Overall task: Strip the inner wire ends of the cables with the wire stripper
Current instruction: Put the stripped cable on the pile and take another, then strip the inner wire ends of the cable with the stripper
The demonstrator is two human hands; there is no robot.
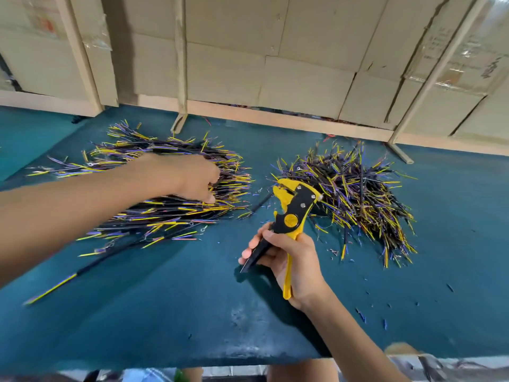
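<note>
Reaching across with the left hand [192, 177] into the left pile of cables [154, 188], knuckles up, fingers curled down among the strands; whether a cable is already pinched there, impossible to tell. Lying mostly left to right in that pile, long axes roughly across the bench, yellow and purple inner wire ends fanned toward the right, toward the tool. Gripped in the right hand [289, 260], one yellow and black wire stripper [294, 213], fingers wrapped round both handles, head tilted up and away, jaws facing left toward the pile. Just right of the left pile and nearer to it than to the body, so only a short carry rightward from pile to jaws, probably wire end first. Two piles in all: the second, more tangled pile [355, 199] lying behind and right of the stripper. One loose cable [91, 267] apart, lower left on the blue-green bench [192, 312]. Scattered insulation scraps [360, 315] too many and too small to count.
</note>
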